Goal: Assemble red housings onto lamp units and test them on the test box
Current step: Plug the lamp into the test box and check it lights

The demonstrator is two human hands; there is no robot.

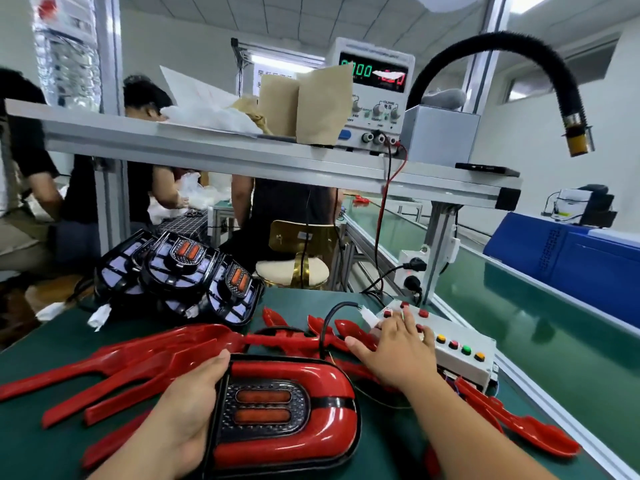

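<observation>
The left hand (188,407) grips the lamp unit (282,415), fingers curled round its left edge. Right of the unit, the right hand (394,351) rests on the test box (460,355), fingers spread.

Lamp (284,410): glossy red cover, black band across, black dotted centre, two orange bars. Loose housings (138,362): same red. Bare lamps (180,271): black frames, pale white panels in black grid, orange bars. Test box (450,360): off-white; red, yellow, green buttons. Table mat (41,445): dark green. Hose (502,38): black, brass-yellow tip.
</observation>
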